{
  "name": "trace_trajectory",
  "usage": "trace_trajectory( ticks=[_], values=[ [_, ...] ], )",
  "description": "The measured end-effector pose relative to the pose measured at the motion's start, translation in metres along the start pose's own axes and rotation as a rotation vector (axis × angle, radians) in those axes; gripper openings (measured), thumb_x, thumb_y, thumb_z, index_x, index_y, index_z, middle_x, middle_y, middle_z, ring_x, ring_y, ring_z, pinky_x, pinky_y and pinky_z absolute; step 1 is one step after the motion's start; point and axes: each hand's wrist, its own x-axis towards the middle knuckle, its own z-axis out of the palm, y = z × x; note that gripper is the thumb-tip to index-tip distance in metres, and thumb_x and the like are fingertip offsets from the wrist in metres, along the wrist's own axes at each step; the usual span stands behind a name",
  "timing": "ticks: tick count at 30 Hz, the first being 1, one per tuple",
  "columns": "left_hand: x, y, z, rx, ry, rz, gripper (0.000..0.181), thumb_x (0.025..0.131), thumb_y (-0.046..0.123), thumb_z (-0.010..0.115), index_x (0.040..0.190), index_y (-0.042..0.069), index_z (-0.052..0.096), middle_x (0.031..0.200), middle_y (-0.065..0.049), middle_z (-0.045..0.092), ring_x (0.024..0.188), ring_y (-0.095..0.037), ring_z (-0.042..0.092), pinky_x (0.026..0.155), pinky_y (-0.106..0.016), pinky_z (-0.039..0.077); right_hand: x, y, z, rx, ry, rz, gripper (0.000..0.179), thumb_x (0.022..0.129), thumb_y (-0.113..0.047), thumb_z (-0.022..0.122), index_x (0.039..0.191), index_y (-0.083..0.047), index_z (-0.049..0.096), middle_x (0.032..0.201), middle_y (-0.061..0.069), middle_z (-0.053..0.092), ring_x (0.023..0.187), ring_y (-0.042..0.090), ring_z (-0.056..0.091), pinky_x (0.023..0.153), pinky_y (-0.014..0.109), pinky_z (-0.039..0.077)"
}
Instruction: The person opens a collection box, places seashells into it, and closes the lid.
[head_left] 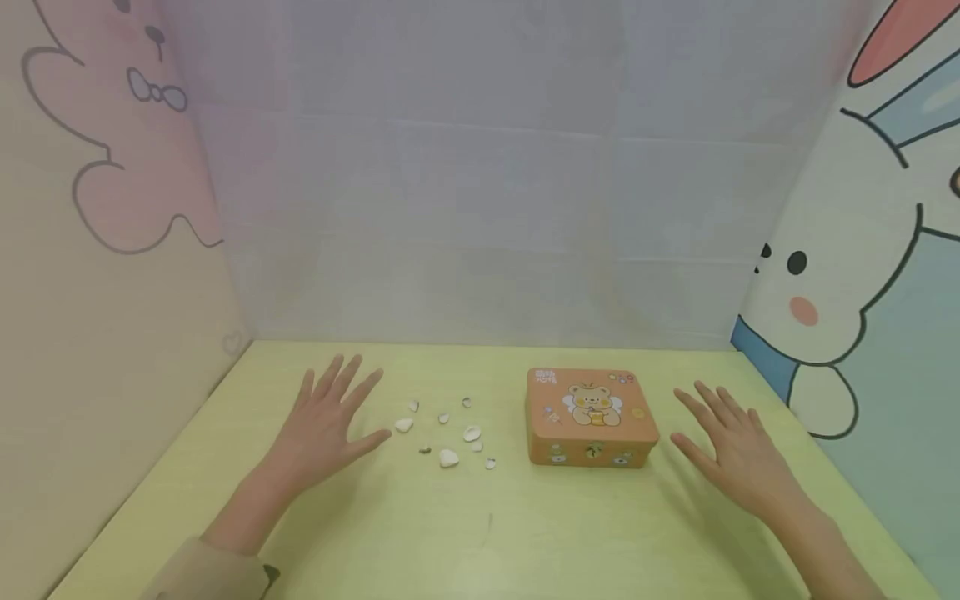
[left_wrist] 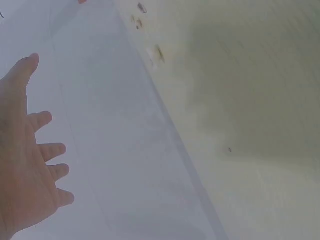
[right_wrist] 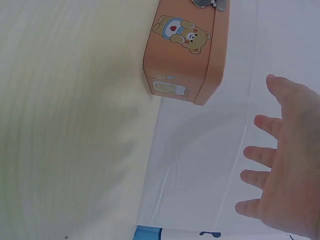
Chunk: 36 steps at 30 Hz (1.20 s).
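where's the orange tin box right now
In the head view the orange tin box sits closed on the yellow-green table, right of centre, between the scattered shells and the open right hand.

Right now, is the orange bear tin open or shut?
Shut. The orange tin has its lid flat and flush on top in the head view; the right wrist view shows no gap along its side.
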Motion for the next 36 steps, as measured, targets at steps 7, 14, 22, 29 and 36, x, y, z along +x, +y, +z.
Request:
trace_trajectory(
  ticks=[7,14,22,29,36],
  values=[
    [0.017,0.021,-0.009,-0.018,0.016,0.038,0.081,0.083,0.063,0.055,0.148,0.019,0.031,0.156,-0.014,0.018,0.144,-0.035,0.009,0.112,-0.061,0.006,0.002,-0.005,-0.002,0.053,0.006,0.014,0.062,0.093,-0.040,0.056,0.146,-0.017,0.033,0.148,0.024,0.031,0.135,0.047,0.024,0.098,0.073,0.021],
    [0.032,0.042,-0.010,-0.010,0.064,0.103,0.082,0.081,0.059,0.060,0.148,0.020,0.031,0.155,-0.013,0.020,0.144,-0.032,0.012,0.112,-0.061,0.010,0.003,-0.016,-0.006,0.144,-0.007,0.028,0.062,0.093,-0.037,0.057,0.147,-0.019,0.031,0.151,0.020,0.029,0.134,0.047,0.028,0.097,0.071,0.025],
    [0.045,0.065,0.002,-0.025,0.140,0.172,0.083,0.081,0.055,0.063,0.148,0.018,0.031,0.155,-0.013,0.022,0.143,-0.032,0.017,0.112,-0.059,0.013,0.000,-0.033,-0.005,0.281,-0.003,0.054,0.059,0.093,-0.029,0.060,0.146,-0.019,0.035,0.144,0.019,0.041,0.126,0.046,0.041,0.091,0.067,0.035],
    [0.054,0.084,0.018,-0.044,0.151,0.234,0.085,0.081,0.057,0.062,0.149,0.019,0.027,0.156,-0.011,0.019,0.145,-0.029,0.011,0.113,-0.057,0.014,-0.002,-0.048,-0.006,0.432,0.024,0.022,0.051,0.093,-0.019,0.060,0.140,-0.021,0.044,0.137,0.010,0.052,0.121,0.019,0.052,0.093,0.042,0.049],
    [0.066,0.107,0.030,-0.043,0.196,0.305,0.085,0.080,0.056,0.063,0.148,0.016,0.031,0.153,-0.014,0.026,0.144,-0.032,0.016,0.114,-0.056,0.015,-0.003,-0.056,0.003,0.569,0.052,0.009,0.039,0.090,-0.012,0.063,0.129,-0.012,0.056,0.127,0.006,0.061,0.113,-0.009,0.051,0.089,0.008,0.042]
  ],
)
